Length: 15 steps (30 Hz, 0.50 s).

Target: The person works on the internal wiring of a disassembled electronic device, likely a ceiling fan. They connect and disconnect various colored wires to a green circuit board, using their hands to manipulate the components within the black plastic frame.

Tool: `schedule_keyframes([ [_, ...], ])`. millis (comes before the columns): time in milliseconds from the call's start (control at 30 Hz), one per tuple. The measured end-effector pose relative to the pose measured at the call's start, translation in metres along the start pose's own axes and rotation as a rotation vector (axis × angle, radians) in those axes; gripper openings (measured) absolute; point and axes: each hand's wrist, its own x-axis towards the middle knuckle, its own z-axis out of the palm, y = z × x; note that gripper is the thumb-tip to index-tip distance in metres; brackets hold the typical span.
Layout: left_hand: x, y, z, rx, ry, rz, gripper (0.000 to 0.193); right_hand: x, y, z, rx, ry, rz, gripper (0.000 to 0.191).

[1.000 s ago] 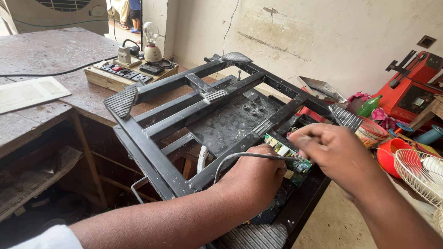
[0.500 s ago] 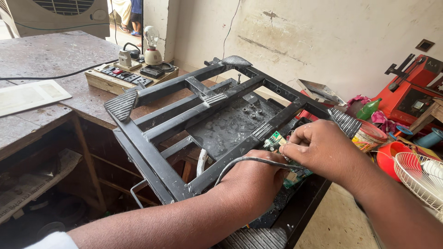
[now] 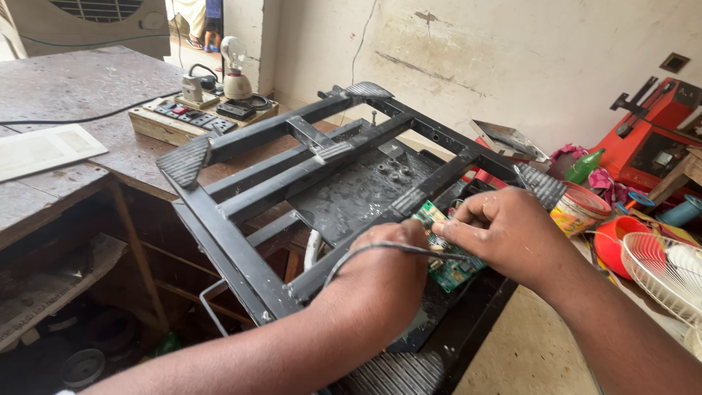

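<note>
Resting over the near edge of a black metal frame [image 3: 292, 172], both hands meet at a green circuit board [image 3: 444, 257] tucked under the frame's right side. The right hand [image 3: 512, 234] pinches the board's edge with curled fingers; the left hand [image 3: 380, 274] is closed beside it, a grey cable [image 3: 380, 249] crossing its back. A wooden switchboard [image 3: 197, 117] sits on the worn surface [image 3: 73, 88] behind.
</note>
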Motion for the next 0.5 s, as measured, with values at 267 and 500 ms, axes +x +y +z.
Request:
schedule_keyframes([
  [267,-0.007,0.006,-0.009,-0.668,0.067,-0.198,0.032,-0.006,0.0,0.0,-0.032,0.018,0.114,0.037],
  [500,-0.027,-0.004,-0.033,-0.948,0.152,-0.103,0.019,-0.012,0.0,0.001,-0.01,0.072,0.132,0.036],
])
